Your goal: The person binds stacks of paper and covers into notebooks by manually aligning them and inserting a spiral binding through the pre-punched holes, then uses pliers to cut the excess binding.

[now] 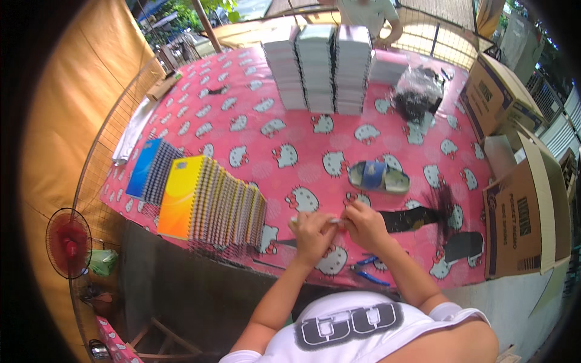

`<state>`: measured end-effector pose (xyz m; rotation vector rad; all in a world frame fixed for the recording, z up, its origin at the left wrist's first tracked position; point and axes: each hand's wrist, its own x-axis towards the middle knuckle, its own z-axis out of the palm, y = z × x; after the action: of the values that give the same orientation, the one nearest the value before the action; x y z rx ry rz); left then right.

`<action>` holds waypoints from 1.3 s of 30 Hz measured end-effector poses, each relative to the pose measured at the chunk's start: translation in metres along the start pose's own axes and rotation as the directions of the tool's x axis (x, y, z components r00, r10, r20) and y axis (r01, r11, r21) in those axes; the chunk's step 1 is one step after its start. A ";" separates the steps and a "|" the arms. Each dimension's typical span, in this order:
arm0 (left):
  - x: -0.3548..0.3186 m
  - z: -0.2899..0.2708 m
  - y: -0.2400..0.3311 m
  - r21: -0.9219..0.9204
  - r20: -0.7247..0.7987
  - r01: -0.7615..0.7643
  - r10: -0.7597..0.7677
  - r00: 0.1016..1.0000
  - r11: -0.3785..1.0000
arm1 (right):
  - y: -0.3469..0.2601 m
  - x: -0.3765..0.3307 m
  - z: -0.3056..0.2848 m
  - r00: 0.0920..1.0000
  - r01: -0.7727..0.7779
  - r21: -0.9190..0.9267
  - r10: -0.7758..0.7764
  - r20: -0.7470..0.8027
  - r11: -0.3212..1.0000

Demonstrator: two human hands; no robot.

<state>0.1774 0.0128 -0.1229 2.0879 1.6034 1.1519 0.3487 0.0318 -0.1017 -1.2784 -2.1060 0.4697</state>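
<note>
My left hand (314,235) and my right hand (365,224) are close together over the near middle of the table, fingers pinched. Between their fingertips is a small whitish piece, too small to name. Just below my right hand lie blue-handled pliers (370,277). Beyond that hand rests a single blue slipper (379,176). A bundle of thin black strands (445,209) spreads out to the right, beside a black flat strip (408,219). Left of my hands stand spiral notebooks in a row, yellow ones (181,198) in front and blue ones (147,168) behind.
The pink patterned tablecloth (239,145) covers the table. Tall stacks of white paper blocks (316,69) stand at the back, near a clear plastic bag (417,91). Cardboard boxes (523,209) line the right edge. Another person (368,15) is beyond the table; a red fan (69,243) stands left.
</note>
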 end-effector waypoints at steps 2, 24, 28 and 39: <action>-0.001 0.001 -0.003 -0.038 -0.002 0.009 -0.009 1.000 0.999 | 0.003 0.002 0.000 0.997 -0.011 -0.006 0.012 0.075 1.000; 0.009 -0.002 -0.011 -0.086 0.099 -0.094 0.102 0.990 0.992 | 0.121 0.033 -0.065 0.903 -0.242 -0.554 0.394 0.171 0.797; 0.014 -0.003 -0.019 -0.093 0.104 -0.128 0.138 0.985 0.987 | 0.099 0.037 -0.069 0.942 -0.320 -0.407 0.334 -0.038 0.856; 0.013 -0.007 -0.022 -0.126 0.098 -0.071 0.083 0.992 0.990 | 0.085 0.005 -0.034 0.993 -0.078 0.577 0.013 0.115 0.813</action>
<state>0.1586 0.0302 -0.1270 2.1102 1.3822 1.1171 0.4257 0.0754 -0.1245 -0.9502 -1.7964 1.1286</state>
